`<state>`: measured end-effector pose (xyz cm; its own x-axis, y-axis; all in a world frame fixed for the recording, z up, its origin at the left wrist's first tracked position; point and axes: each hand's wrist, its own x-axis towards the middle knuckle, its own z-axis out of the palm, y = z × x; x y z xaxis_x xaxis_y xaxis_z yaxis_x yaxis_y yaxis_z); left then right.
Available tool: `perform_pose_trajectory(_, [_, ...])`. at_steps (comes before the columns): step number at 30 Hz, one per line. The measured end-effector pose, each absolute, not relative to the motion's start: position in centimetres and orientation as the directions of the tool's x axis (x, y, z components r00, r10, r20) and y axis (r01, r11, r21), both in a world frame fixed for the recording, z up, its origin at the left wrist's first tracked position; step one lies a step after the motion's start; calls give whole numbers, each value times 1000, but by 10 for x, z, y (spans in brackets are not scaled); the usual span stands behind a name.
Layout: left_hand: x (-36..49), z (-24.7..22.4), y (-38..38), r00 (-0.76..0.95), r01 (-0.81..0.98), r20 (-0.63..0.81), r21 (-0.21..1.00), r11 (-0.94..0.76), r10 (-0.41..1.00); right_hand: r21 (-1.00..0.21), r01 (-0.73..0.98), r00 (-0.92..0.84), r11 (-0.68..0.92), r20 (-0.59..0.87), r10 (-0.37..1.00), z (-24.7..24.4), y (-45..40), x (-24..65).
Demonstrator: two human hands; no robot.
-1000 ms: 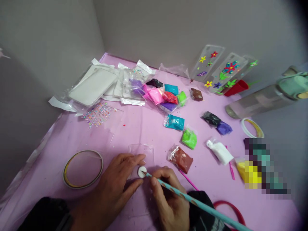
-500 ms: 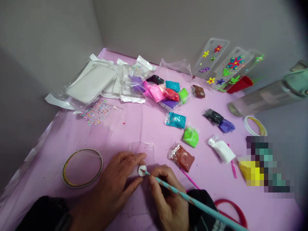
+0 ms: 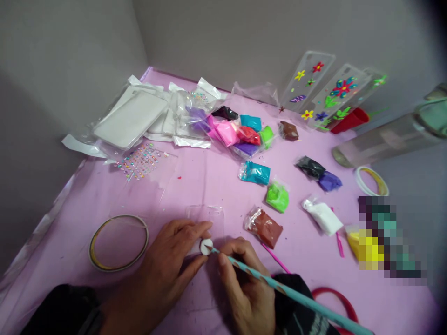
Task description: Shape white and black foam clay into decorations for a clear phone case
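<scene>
Head view — right hand (image 3: pixel 240 284) grips pencil (image 3: pixel 279 291) pointing upper-left at left-hand (image 3: pixel 171 265)-pinched disc (image 3: pixel 206 246).

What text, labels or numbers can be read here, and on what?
None can be read.
Clay packets: plain clear bags, no print visible.
Decorated phone cases: only clay flowers, no words.
Right sleeve: pale marks, too blurred to read.
Teal pencil in the right hand: pattern only, no legible text.
White disc pinched by the left hand: blank.
Right edge of the purple table: a pixelated patch, unreadable.
</scene>
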<state>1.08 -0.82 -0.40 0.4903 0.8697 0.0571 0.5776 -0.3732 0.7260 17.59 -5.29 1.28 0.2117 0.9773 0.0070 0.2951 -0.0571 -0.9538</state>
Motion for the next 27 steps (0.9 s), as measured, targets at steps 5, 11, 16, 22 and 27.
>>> perform_pose_trajectory(5, [10, -5, -9, 491, 583, 47, 725, -368, 870, -955, 284, 239, -79, -9, 971, 13, -53, 175])
perform_pose_trajectory(11, [12, -1, -7, 477, 564, 80, 736, -375, 875, -958, 277, 233, -72, -6, 972, 15, -51, 175])
perform_pose_trajectory(16, [11, 0, -8, 471, 571, 67, 737, -362, 880, -965, 233, 294, -119, -46, 955, 17, -51, 173])
perform_pose_trajectory(22, [10, -2, -9, 471, 580, 36, 741, -340, 882, -965, 248, 241, -87, -26, 970, 16, -52, 175])
perform_pose_trajectory(27, [12, -1, -8, 480, 578, 50, 733, -359, 876, -966, 215, 319, -145, -71, 945, 18, -53, 173])
